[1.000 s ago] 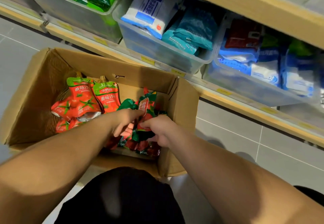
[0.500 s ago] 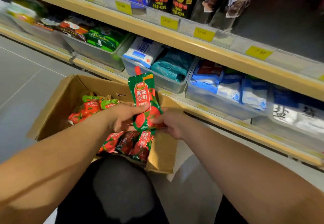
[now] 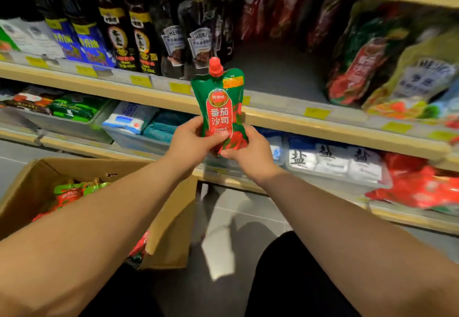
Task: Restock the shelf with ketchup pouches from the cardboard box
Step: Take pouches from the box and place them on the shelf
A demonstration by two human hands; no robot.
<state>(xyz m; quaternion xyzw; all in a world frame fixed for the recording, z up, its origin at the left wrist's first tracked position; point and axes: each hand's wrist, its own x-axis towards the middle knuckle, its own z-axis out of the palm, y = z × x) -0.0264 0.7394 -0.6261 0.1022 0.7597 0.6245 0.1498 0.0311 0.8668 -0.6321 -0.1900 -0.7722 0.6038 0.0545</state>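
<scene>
A green and red ketchup pouch [image 3: 219, 108] with a red cap stands upright in the air in front of the shelf edge [image 3: 323, 124]. My left hand [image 3: 191, 140] grips its lower left side and my right hand [image 3: 248, 150] grips its lower right corner. Behind the pouch the shelf has a bare gap [image 3: 275, 73], with more ketchup pouches [image 3: 357, 68] to its right. The cardboard box [image 3: 169, 229] sits on the floor at lower left, with other ketchup pouches [image 3: 70, 192] inside, partly hidden by my left forearm.
Dark sauce bottles [image 3: 139, 41] line the shelf left of the gap. The lower shelf holds clear bins of packets [image 3: 134, 120] and white salt bags [image 3: 332, 162]. Red bags [image 3: 419, 187] lie at far right. My knees are at the bottom edge.
Both hands lifted one pouch out of the box and raised it to the height of the middle shelf. My view tilted up from the box to the shelves.
</scene>
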